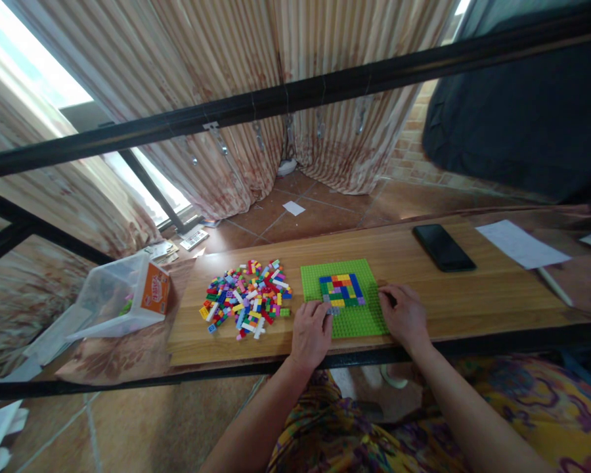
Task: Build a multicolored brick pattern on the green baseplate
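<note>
A green studded baseplate (374,322) lies in front of me, with a block of coloured toy bricks (342,290) built on it in blue, red, yellow, green and white. My left hand (311,334) rests over the plate's lower left part, its fingers closed at a small grey brick (333,311) by the corner of the built block. At the plate's right edge is my right hand (406,318), fingers curled with thumb and forefinger at the rim. Left of the plate spreads a loose pile of mixed bricks (246,299).
A clear plastic box (113,295) with an orange label stands at the board's left end. A black phone (443,247), a white paper sheet (522,243) and a pale pen-like stick (555,286) lie to the right. A dark metal bar (295,92) crosses beyond the wooden board (374,243).
</note>
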### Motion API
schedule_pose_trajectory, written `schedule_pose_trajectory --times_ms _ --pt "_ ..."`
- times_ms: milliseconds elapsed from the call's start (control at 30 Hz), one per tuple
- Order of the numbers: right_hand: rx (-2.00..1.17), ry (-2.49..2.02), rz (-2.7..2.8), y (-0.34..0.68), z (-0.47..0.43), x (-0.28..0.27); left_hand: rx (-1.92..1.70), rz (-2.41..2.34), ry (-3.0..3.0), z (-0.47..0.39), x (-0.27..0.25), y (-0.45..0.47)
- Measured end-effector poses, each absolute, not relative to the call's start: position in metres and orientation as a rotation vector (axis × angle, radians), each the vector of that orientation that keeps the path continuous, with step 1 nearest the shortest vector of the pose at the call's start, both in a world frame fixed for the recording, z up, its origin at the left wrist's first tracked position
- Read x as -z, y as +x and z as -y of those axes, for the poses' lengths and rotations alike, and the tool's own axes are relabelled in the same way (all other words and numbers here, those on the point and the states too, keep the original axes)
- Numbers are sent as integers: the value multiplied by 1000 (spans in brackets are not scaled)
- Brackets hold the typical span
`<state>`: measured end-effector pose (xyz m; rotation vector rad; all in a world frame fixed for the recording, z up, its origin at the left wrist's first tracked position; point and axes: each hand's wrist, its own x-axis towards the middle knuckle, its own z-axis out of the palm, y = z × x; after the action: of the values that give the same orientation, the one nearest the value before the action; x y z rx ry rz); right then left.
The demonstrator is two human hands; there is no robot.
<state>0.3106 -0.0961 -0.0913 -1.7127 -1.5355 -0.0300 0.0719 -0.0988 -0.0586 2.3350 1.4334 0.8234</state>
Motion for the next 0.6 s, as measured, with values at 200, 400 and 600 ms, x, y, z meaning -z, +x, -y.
schedule_pose_trajectory --times_ms 200,400,600 --pt "17 -1721 1555 312 95 92 -828 -1438 2331 99 58 72" --pt "36 -1713 1544 312 95 93 -826 -1432 2323 99 58 72" --pt "35 -1707 1547 312 95 93 -890 -1411 2321 99 62 71"
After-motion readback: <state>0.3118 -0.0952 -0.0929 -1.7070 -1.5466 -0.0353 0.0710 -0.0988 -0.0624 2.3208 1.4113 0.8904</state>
